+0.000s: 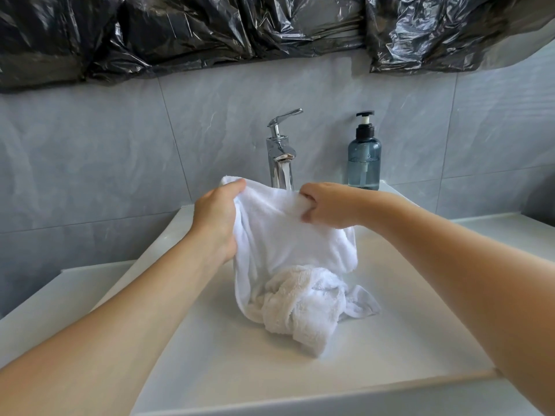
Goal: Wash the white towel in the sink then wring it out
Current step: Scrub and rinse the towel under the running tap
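The white towel (288, 250) hangs over the white sink (405, 340), its lower part bunched on the basin floor. My left hand (217, 217) grips the towel's upper left edge. My right hand (327, 205) pinches the upper right edge with curled fingers. Both hands hold the top edge just in front of the chrome faucet (280, 154), whose lever is raised. A thin stream seems to run from the spout behind the towel.
A blue soap pump bottle (364, 157) stands on the sink's back ledge, right of the faucet. Grey wall tiles rise behind. Black plastic sheeting (240, 28) covers the wall above. A white counter (60, 295) lies left of the basin.
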Available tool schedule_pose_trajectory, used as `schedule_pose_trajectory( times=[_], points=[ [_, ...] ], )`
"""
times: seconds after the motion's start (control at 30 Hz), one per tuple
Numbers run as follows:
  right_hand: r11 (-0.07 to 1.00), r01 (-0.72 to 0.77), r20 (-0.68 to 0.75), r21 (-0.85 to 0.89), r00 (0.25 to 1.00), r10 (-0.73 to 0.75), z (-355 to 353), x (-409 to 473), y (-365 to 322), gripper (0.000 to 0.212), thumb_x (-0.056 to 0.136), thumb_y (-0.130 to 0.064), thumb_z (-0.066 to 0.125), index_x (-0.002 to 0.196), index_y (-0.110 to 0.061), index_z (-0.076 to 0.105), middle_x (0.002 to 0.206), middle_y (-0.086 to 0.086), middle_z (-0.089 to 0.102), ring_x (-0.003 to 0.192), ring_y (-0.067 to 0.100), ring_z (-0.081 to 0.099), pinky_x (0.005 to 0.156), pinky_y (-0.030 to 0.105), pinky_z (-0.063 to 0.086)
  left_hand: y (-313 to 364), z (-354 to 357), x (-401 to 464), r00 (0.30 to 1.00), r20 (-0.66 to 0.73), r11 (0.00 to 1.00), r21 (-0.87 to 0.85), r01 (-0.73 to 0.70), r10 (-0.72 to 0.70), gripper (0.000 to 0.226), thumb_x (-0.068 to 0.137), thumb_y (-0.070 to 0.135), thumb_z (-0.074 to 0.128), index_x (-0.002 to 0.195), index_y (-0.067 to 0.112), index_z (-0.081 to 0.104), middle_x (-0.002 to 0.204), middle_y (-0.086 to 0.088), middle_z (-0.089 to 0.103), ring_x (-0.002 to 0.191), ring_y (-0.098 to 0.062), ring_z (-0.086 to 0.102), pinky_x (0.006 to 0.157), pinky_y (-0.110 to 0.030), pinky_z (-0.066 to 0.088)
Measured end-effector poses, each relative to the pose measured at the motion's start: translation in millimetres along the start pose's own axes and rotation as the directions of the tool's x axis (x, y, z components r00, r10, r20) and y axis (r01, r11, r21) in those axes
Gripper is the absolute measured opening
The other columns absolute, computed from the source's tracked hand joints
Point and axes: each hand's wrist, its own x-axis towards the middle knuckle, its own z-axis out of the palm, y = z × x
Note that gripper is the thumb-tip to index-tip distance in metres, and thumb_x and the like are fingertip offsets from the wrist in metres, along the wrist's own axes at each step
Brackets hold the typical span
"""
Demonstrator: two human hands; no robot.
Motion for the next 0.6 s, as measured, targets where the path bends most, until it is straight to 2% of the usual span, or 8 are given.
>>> schedule_pose_trajectory(
  times=[0.03, 0.13, 0.23, 0.33, 0.4, 0.47, 0.53, 0.6],
  points=[
    [0.999, 0.026, -0.012, -0.019, 1.0, -0.027, 1.2, -0.3, -2.1, 0.004, 0.095, -0.014, 0.052, 0.092, -0.017, 0.051, 0.088, -0.004, 0.046, 0.085, 0.021, 0.045, 0.06, 0.029, 0.029, -0.4, 0.5, -1.6, 0.998, 0.044, 0.999, 0.018, 0.035, -0.036, 0.058, 0.064, 0.038, 0.077, 0.116, 0.016, 0.068, 0.115, -0.012, 0.072, 0.101, -0.031, 0.071, 0.093, -0.05, 0.054],
    [0.999, 0.044, 0.026, -0.002, 0.999, -0.044, 7.4, -1.0, -7.6, 0.021, 0.09, -0.002, 0.037, 0.077, -0.017, 0.042, 0.077, -0.001, 0.043, 0.069, 0.018, 0.04, 0.053, 0.027, 0.026, -3.5, 1.2, -3.1, 0.982, 0.164, 0.994, 0.061, 0.089, -0.098, 0.045, 0.084, 0.034, 0.071, 0.121, 0.009, 0.066, 0.11, -0.016, 0.073, 0.096, -0.031, 0.073, 0.08, -0.041, 0.059],
    [0.958, -0.041, 0.043, 0.285, 0.999, 0.03, 6.6, 0.9, -6.5, 0.028, 0.089, -0.001, 0.037, 0.103, -0.023, 0.047, 0.075, 0.001, 0.045, 0.062, 0.015, 0.04, 0.051, 0.025, 0.029, -4.7, 1.5, -2.3, 0.969, 0.219, 0.993, 0.059, 0.104, -0.115, 0.043, 0.09, 0.033, 0.066, 0.124, 0.007, 0.065, 0.109, -0.016, 0.074, 0.094, -0.03, 0.074, 0.073, -0.036, 0.059],
    [0.864, -0.109, 0.11, 0.492, 0.992, 0.062, -2.2, 1.6, -0.9, 0.045, 0.086, -0.013, 0.058, 0.125, -0.033, 0.045, 0.091, 0.002, 0.053, 0.073, 0.018, 0.053, 0.058, 0.025, 0.042, -3.4, 1.1, -2.1, 0.967, 0.221, 0.99, 0.083, 0.111, -0.127, 0.04, 0.091, 0.033, 0.065, 0.122, 0.009, 0.065, 0.108, -0.016, 0.074, 0.092, -0.029, 0.074, 0.068, -0.034, 0.058],
    [0.927, -0.092, 0.131, 0.364, 0.99, 0.047, -5.9, 0.3, 3.6, 0.062, 0.081, -0.034, 0.073, 0.134, -0.039, 0.041, 0.107, -0.003, 0.054, 0.089, 0.019, 0.058, 0.07, 0.029, 0.048, -4.6, 2.1, -2.4, 0.965, 0.224, 0.986, 0.13, 0.105, -0.133, 0.039, 0.09, 0.034, 0.066, 0.121, 0.01, 0.066, 0.108, -0.014, 0.075, 0.095, -0.028, 0.073, 0.076, -0.035, 0.056],
    [0.978, -0.054, 0.094, 0.201, 0.995, 0.035, -3.5, 2.7, 7.3, 0.064, 0.079, -0.044, 0.076, 0.134, -0.04, 0.044, 0.104, -0.009, 0.056, 0.09, 0.016, 0.058, 0.069, 0.029, 0.046, -6.3, 3.0, -5.2, 0.968, 0.218, 0.975, 0.205, 0.081, -0.126, 0.032, 0.09, 0.032, 0.066, 0.114, 0.011, 0.069, 0.106, -0.012, 0.075, 0.092, -0.026, 0.073, 0.081, -0.034, 0.055],
    [0.992, -0.046, 0.036, 0.12, 0.998, 0.042, -3.4, 7.4, 11.2, 0.043, 0.086, -0.041, 0.068, 0.125, -0.03, 0.056, 0.102, -0.005, 0.058, 0.089, 0.019, 0.057, 0.065, 0.028, 0.042, -9.3, 3.9, -5.7, 0.966, 0.232, 0.968, 0.244, 0.055, -0.113, 0.029, 0.09, 0.03, 0.068, 0.112, 0.011, 0.07, 0.104, -0.011, 0.076, 0.09, -0.027, 0.072, 0.085, -0.035, 0.054],
    [0.998, -0.053, -0.041, 0.014, 0.998, 0.054, -7.3, 9.1, 15.0, 0.022, 0.091, -0.032, 0.059, 0.107, -0.017, 0.064, 0.096, 0.002, 0.059, 0.088, 0.024, 0.055, 0.064, 0.028, 0.039, -10.5, 4.5, -6.7, 0.964, 0.253, 0.968, 0.251, 0.018, -0.083, 0.023, 0.09, 0.028, 0.07, 0.106, 0.012, 0.07, 0.099, -0.008, 0.076, 0.085, -0.025, 0.071, 0.08, -0.032, 0.053]
  ],
)
